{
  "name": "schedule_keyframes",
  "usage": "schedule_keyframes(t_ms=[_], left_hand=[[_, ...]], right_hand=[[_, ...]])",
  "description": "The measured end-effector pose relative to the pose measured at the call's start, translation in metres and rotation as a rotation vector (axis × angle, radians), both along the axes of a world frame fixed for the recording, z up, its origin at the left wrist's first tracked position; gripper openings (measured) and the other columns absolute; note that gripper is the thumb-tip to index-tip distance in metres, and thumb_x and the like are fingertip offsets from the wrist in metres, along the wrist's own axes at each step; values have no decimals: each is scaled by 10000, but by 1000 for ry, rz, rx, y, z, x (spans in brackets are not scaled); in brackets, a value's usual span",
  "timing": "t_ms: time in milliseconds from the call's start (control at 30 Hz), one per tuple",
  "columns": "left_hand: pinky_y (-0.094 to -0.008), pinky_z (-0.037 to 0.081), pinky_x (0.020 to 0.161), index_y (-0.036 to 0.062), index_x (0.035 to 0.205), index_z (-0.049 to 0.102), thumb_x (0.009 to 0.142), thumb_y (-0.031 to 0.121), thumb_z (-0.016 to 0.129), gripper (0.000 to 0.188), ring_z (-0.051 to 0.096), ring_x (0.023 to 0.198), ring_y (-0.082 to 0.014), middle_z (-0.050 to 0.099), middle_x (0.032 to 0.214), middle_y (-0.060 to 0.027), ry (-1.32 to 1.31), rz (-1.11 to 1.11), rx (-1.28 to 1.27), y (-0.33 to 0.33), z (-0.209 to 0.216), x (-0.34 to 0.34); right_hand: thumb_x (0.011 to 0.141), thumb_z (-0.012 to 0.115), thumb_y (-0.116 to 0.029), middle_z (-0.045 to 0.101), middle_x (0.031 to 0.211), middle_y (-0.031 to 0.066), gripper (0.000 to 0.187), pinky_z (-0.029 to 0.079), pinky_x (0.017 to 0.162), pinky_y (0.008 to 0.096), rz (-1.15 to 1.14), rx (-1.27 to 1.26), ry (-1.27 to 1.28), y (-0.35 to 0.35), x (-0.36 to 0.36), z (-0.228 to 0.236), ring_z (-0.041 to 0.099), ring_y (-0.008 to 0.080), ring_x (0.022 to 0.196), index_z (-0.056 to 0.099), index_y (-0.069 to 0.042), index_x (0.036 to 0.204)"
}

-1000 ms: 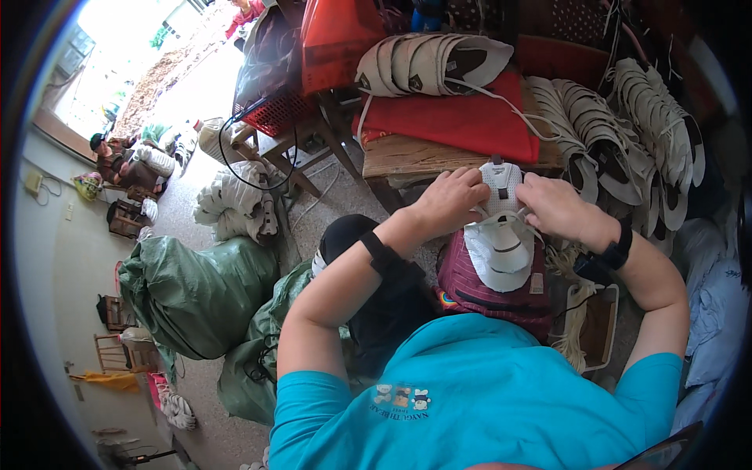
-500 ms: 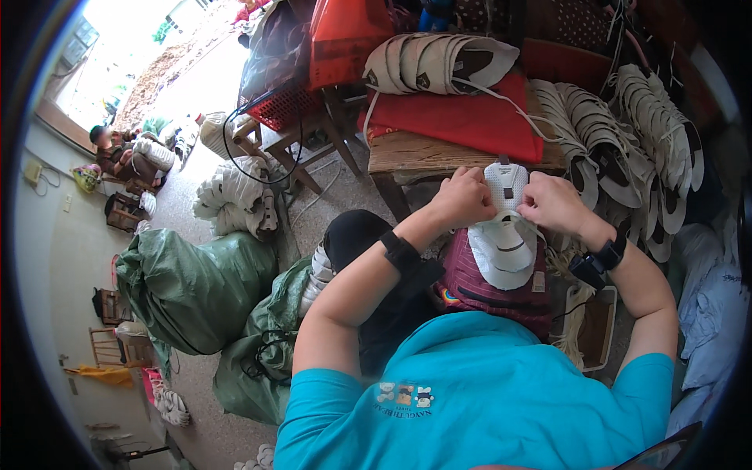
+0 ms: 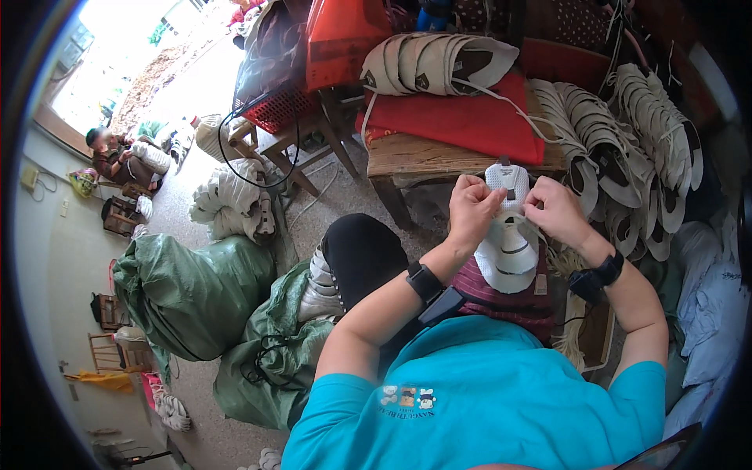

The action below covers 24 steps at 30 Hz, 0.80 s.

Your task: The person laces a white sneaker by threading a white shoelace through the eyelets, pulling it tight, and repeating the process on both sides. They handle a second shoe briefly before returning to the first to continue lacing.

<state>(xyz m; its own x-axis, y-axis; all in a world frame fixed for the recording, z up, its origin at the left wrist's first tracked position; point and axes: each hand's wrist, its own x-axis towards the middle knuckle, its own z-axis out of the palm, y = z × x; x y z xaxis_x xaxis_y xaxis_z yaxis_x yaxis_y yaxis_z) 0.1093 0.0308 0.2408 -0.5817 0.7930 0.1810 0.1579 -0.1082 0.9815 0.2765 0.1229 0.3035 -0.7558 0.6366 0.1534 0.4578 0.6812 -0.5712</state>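
Note:
A white shoe upper lies toe toward me on a maroon cloth-like bundle over my lap. Its perforated tongue points away, with a small dark patch in it. My left hand is raised at the tongue's left side, thumb and fingers pinched together; what they hold is too small to tell. At the right of the lace opening, the fingertips of my right hand are also closed, their contents hidden. A thin pale shoelace passes just below that hand.
Ahead stands a wooden bench with a red cloth and nested shoe uppers. More stacked uppers hang at right. Green sacks sit left, and an open box is beside me. A person sits far left.
My left hand has lifted and turned from lying over the tongue's left edge to an upright pinch. My right hand has shifted slightly right; the upper has stayed nearly in place.

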Motion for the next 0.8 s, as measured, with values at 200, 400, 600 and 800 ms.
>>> schedule_keyframes(t_ms=[200, 400, 600, 800], left_hand=[[-278, 429, 700, 4, 703, 627, 810, 111, 802, 231, 508, 841, -147, 510, 908, -45, -22, -61, 297, -16, 91, 12], [-265, 416, 685, 4, 688, 633, 855, 86, 769, 231, 488, 847, -133, 510, 921, -21, 202, 53, 424, -6, 116, -23], [-207, 379, 685, 54, 880, 670, 999, 242, 624, 227, 479, 753, -70, 509, 753, 32, -490, -180, 295, -12, 64, -28], [-183, 411, 646, 15, 939, 635, 1004, 129, 594, 138, 489, 713, -24, 583, 831, 31, -167, -294, 46, -33, 46, 11]], right_hand=[[946, 636, -109, 536, 884, -25, 121, 431, 741, 240, 57, -700, 417, -22, -3, 47, 523, 63, 831, 644, -32, 853], [946, 644, -146, 604, 1131, 41, 147, 473, 814, 236, 257, -718, 549, -26, -26, 82, 583, 97, 947, 673, -9, 991], [988, 604, -197, 663, 891, 17, 172, 495, 652, 210, 294, -992, 473, -16, -40, 49, 595, 52, 695, 634, -35, 1040], [1001, 597, -240, 695, 919, 55, 204, 523, 664, 197, 216, -995, 641, -10, -40, 53, 631, 41, 700, 636, -40, 992]])
